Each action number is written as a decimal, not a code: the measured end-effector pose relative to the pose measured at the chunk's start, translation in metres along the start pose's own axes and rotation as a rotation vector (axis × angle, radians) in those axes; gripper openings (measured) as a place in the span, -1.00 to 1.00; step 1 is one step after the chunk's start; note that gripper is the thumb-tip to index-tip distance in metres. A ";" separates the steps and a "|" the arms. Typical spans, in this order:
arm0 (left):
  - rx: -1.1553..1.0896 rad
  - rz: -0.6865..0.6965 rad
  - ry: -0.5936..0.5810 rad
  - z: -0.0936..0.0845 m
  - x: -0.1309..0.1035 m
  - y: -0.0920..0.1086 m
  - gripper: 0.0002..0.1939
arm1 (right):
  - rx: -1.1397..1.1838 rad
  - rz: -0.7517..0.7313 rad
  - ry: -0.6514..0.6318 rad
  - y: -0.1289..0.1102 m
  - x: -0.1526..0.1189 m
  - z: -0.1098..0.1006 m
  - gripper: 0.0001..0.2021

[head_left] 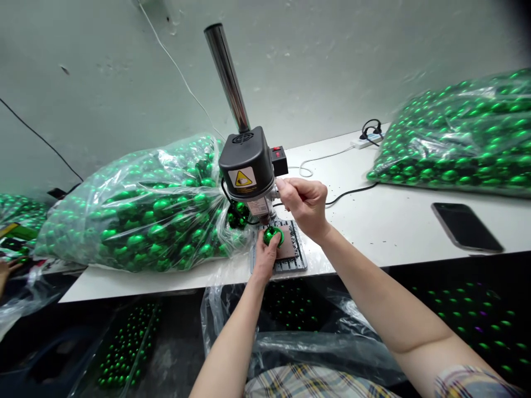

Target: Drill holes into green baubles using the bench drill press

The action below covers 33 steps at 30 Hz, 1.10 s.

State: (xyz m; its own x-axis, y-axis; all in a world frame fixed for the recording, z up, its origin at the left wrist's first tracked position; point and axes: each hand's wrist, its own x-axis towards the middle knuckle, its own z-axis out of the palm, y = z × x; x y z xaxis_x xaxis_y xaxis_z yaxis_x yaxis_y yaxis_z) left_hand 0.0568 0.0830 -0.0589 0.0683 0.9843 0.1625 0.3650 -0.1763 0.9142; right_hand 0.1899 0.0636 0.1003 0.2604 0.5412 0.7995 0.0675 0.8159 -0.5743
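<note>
A small black bench drill [245,160] with a shiny column stands on the white table. Under its chuck, my left hand [266,255] grips a shiny green ball [274,236] against a brown board [287,243] on the slotted metal base [302,260]. My right hand [305,204] is closed at the drill's right side, around its feed handle, which the fingers mostly cover. The drill's tip meets or nearly meets the ball's top; contact cannot be made out. Dark shavings lie on the base.
A big clear bag of green balls [157,221] lies left of the drill, another bag [460,138] at the back right. A phone [467,226] rests near the front edge. Cables run to a power strip [367,141]. At the far left shows another person's hand [5,272].
</note>
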 end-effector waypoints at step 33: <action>0.617 0.083 0.141 -0.010 -0.008 -0.002 -0.37 | 0.048 -0.035 -0.029 -0.001 0.000 -0.003 -0.53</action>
State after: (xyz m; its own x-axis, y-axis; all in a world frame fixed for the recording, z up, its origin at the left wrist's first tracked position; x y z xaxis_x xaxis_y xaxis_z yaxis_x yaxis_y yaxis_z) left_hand 0.0466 0.0753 -0.0580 0.0120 0.9510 0.3090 0.8343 -0.1799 0.5212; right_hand 0.1927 0.0622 0.1008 0.2306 0.5169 0.8244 0.0293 0.8432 -0.5368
